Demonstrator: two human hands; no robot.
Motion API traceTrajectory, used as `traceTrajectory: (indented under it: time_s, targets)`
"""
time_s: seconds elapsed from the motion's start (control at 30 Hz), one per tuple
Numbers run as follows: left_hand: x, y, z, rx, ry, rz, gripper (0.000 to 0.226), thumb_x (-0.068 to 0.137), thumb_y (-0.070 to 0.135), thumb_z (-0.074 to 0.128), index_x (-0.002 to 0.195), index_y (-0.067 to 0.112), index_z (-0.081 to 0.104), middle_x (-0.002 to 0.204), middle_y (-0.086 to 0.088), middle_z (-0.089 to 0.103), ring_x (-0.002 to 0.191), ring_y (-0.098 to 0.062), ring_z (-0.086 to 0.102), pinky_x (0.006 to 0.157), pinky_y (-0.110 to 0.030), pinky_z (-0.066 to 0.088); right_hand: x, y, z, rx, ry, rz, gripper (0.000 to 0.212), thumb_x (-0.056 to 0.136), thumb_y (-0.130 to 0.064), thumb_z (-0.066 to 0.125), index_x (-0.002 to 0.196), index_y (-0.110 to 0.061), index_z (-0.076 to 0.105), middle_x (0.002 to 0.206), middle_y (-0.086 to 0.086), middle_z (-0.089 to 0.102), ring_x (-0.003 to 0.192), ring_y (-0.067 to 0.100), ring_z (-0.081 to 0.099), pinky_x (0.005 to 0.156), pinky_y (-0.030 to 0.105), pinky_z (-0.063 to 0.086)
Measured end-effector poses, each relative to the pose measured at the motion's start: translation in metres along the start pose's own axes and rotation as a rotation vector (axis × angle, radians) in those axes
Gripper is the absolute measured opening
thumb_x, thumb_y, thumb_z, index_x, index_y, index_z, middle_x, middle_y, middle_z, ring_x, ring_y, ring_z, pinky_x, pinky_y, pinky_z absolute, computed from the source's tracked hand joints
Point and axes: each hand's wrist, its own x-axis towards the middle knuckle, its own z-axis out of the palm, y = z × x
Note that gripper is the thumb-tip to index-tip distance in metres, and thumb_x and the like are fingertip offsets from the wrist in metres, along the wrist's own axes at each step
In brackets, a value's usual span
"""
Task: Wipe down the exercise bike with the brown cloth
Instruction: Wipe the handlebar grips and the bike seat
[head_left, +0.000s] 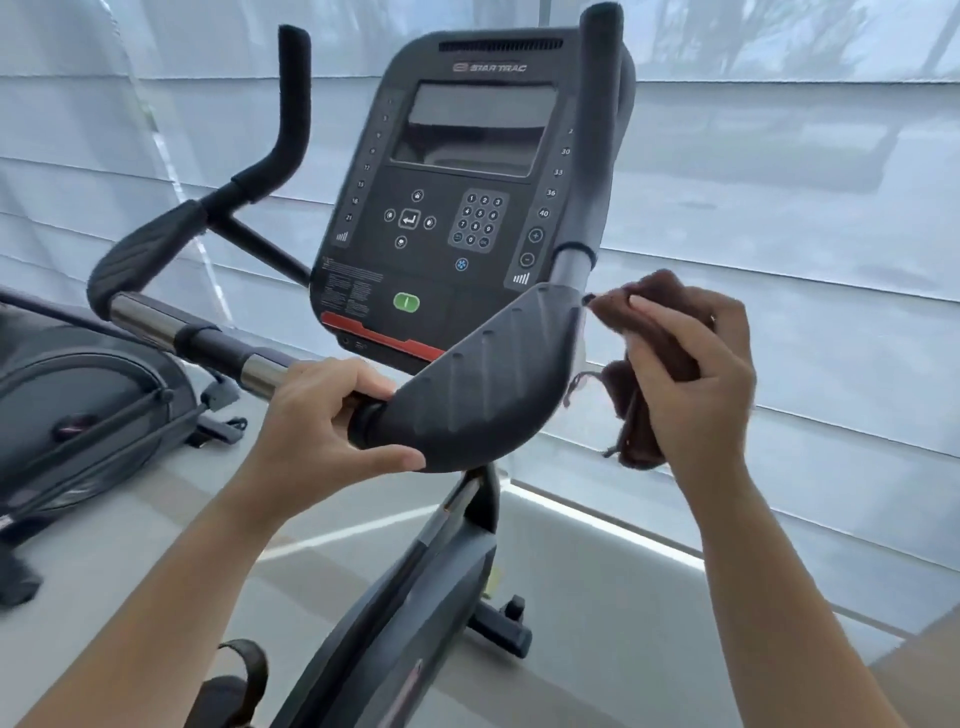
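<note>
While the left hand (317, 415) clasps the handlebar (467, 384), the right hand's (691, 374) grip seemingly bunches the brown cloth (644, 415).

Console (457, 208) reads "STAR TRAC" up top; keypad (478, 221) nos. 0-9; R scale 30-40

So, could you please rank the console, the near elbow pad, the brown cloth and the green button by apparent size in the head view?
1. console
2. near elbow pad, enlarged by nearness
3. brown cloth, partly hidden in the right hand
4. green button
</note>
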Motion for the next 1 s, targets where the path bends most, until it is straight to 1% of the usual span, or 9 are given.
traceTrajectory:
  time_s: [0.07, 0.17, 0.3, 0.43, 0.5, 0.63, 0.73, 0.83, 1.0]
  targets:
    - [0.001, 0.002, -0.001, -0.071, -0.017, -0.045, 0.063, 0.045, 0.075, 0.068, 0.079, 0.022, 0.060, 0.079, 0.005, 0.061, 0.086, -0.018, 0.053, 0.076, -0.043, 0.047, 0.000, -0.002, 0.019, 0.037, -0.043, -0.009, 0.029, 0.081, -0.008, 0.066, 0.107, -0.022, 0.064, 0.115, 0.008, 0.054, 0.106, 0.004, 0.052, 0.090, 0.016, 0.044]
    - [0.001, 0.004, -0.002, -0.095, -0.037, -0.086, 0.063, 0.042, 0.076, 0.068, 0.077, 0.025, 0.060, 0.079, 0.002, 0.062, 0.088, -0.019, 0.052, 0.076, -0.036, 0.046, -0.013, -0.015, 0.045, 0.175, -0.010, 0.129, 0.028, 0.083, -0.021, 0.062, 0.110, -0.026, 0.063, 0.121, 0.003, 0.050, 0.114, 0.001, 0.048, 0.099, 0.013, 0.034]
    - [0.000, 0.006, -0.001, -0.107, -0.057, -0.111, 0.068, 0.041, 0.075, 0.070, 0.077, 0.019, 0.061, 0.077, -0.001, 0.062, 0.087, -0.017, 0.051, 0.072, -0.023, 0.043, -0.011, -0.018, 0.044, 0.232, 0.044, 0.245, 0.023, 0.082, -0.021, 0.064, 0.105, -0.023, 0.068, 0.118, 0.001, 0.051, 0.108, -0.004, 0.050, 0.091, 0.005, 0.034]
    - [-0.001, 0.007, -0.002, -0.105, -0.065, -0.137, 0.061, 0.039, 0.063, 0.074, 0.077, 0.018, 0.061, 0.079, -0.004, 0.062, 0.093, -0.022, 0.049, 0.076, -0.030, 0.042, -0.056, -0.035, 0.049, 0.206, 0.132, 0.183, 0.025, 0.080, -0.015, 0.065, 0.103, -0.025, 0.066, 0.114, 0.008, 0.050, 0.107, 0.008, 0.053, 0.092, 0.009, 0.038]
    - [-0.001, 0.007, -0.003, -0.096, -0.063, -0.131, 0.065, 0.038, 0.069, 0.072, 0.078, 0.019, 0.061, 0.080, -0.005, 0.062, 0.093, -0.022, 0.049, 0.077, -0.031, 0.041, -0.078, -0.042, 0.051, 0.235, 0.162, 0.166, 0.027, 0.080, -0.014, 0.066, 0.104, -0.026, 0.064, 0.112, 0.011, 0.049, 0.106, 0.012, 0.053, 0.091, 0.012, 0.041]
    - [-0.002, 0.009, -0.001, -0.112, -0.066, -0.121, 0.066, 0.039, 0.071, 0.072, 0.078, 0.019, 0.061, 0.079, -0.007, 0.062, 0.091, -0.022, 0.051, 0.075, -0.027, 0.042, -0.052, -0.025, 0.032, 0.116, 0.055, 0.074, 0.025, 0.081, -0.020, 0.065, 0.105, -0.021, 0.066, 0.109, 0.008, 0.050, 0.104, 0.011, 0.053, 0.092, 0.012, 0.040]
    - [-0.001, 0.010, -0.002, -0.132, -0.055, -0.118, 0.067, 0.040, 0.076, 0.070, 0.077, 0.021, 0.061, 0.079, -0.005, 0.062, 0.089, -0.022, 0.052, 0.074, -0.026, 0.044, -0.010, -0.015, 0.031, 0.071, 0.040, 0.167, 0.025, 0.083, -0.018, 0.065, 0.108, -0.019, 0.067, 0.111, 0.007, 0.050, 0.102, 0.004, 0.053, 0.091, 0.005, 0.035]
    - [-0.001, 0.007, -0.003, -0.114, -0.066, -0.113, 0.068, 0.041, 0.076, 0.069, 0.079, 0.020, 0.061, 0.080, -0.002, 0.062, 0.090, -0.024, 0.052, 0.078, -0.039, 0.047, -0.012, -0.022, 0.045, 0.216, 0.076, 0.355, 0.028, 0.085, -0.014, 0.063, 0.111, -0.022, 0.066, 0.112, 0.003, 0.052, 0.097, -0.014, 0.050, 0.087, 0.000, 0.033]
    - [-0.001, 0.008, -0.003, -0.030, -0.025, -0.077, 0.061, 0.043, 0.076, 0.066, 0.077, 0.026, 0.059, 0.078, 0.008, 0.060, 0.089, -0.017, 0.049, 0.079, -0.044, 0.044, -0.076, -0.051, 0.046, 0.205, 0.156, 0.298, 0.031, 0.078, -0.024, 0.064, 0.103, -0.043, 0.063, 0.100, -0.007, 0.049, 0.094, -0.005, 0.055, 0.084, 0.003, 0.040]
